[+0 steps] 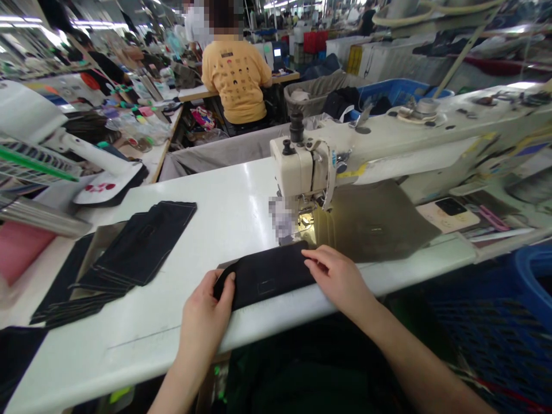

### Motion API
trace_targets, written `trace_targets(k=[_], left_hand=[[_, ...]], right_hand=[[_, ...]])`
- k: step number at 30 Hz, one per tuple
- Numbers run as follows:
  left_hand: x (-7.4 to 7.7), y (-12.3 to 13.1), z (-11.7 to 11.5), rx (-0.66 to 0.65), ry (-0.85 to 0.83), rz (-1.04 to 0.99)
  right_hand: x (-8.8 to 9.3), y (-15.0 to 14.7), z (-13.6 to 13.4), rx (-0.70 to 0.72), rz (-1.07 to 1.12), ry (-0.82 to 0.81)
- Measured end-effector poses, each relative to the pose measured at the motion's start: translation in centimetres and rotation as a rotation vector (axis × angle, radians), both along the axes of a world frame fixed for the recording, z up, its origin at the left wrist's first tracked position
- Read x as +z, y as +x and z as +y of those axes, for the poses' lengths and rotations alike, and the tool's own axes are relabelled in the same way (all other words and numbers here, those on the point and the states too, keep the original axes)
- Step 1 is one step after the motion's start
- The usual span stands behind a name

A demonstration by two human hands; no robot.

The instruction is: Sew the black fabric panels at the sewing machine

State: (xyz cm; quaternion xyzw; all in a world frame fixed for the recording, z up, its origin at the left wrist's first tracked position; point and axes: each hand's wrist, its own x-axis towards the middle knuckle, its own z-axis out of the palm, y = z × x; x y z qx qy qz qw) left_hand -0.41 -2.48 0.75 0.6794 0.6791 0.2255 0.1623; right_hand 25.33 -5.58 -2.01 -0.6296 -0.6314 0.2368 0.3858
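A: Location of the black fabric panel [271, 270]?
B: Lower centre of the frame, flat on the bench [228, 201], just below the head of the sewing machine [297, 172]. Needle area obscured; contact with the foot cannot be told.

A: State of the hands?
B: Left hand [210, 302], at the panel's left end: thumb on top, fingers curled under the slightly lifted edge, grip closed. Right hand [338, 276], at the upper right corner: thumb and forefinger nearly together, seemingly nipping the edge, other fingers curled in.

A: Why both ends?
B: Judged: to keep the cloth taut and its long edge square to the machine; one hand alone would let it swivel.

A: The fanned stack of dark panels [150, 247], centre left?
B: Lies clear of the machine head, probably so pieces stay within left reach without snagging. An olive-brown panel [379, 224] lies beneath the machine arm, right of centre; reason uncertain.
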Motion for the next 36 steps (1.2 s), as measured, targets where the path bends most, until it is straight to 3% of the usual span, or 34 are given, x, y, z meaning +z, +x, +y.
trace_targets(k=[7,36], left_hand=[[-0.1,-0.1,0.0,0.018,-0.019,0.014],[0.3,0.2,0.8,-0.003,-0.068,0.076]], right_hand=[[-0.3,-0.1,0.2,-0.012,0.106,0.033],[-0.3,-0.3,1.2,-0.063,0.015,-0.045]])
